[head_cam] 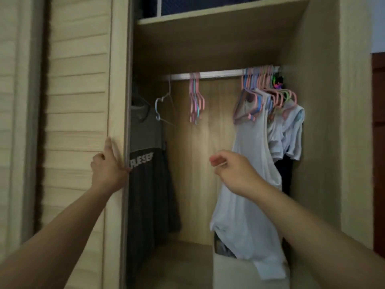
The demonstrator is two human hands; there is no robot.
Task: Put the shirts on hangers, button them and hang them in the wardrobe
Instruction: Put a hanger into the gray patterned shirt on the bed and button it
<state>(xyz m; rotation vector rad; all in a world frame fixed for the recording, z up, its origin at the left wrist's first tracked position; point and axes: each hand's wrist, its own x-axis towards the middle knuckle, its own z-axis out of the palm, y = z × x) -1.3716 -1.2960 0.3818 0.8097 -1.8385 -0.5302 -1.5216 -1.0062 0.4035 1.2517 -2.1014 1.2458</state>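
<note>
The wardrobe stands open, with a metal rail (218, 74) across its top. My left hand (109, 165) holds the edge of the slatted sliding door (81, 113), thumb up along the frame. My right hand (231, 170) hovers mid-air inside the opening with loosely curled fingers and holds nothing. A few empty pink and blue hangers (196, 101) hang in the middle of the rail. At its left end hangs a single pale hanger (164, 107). A bunch of coloured hangers (268, 90) at the right carries light shirts (254, 163). A dark shirt with white lettering (150, 184) hangs at the left.
A shelf (218, 15) runs above the rail with dark bedding on it. A pale box (235, 272) stands on the wardrobe floor at the right, under the trailing light shirts. A brown door (378, 142) shows at the far right.
</note>
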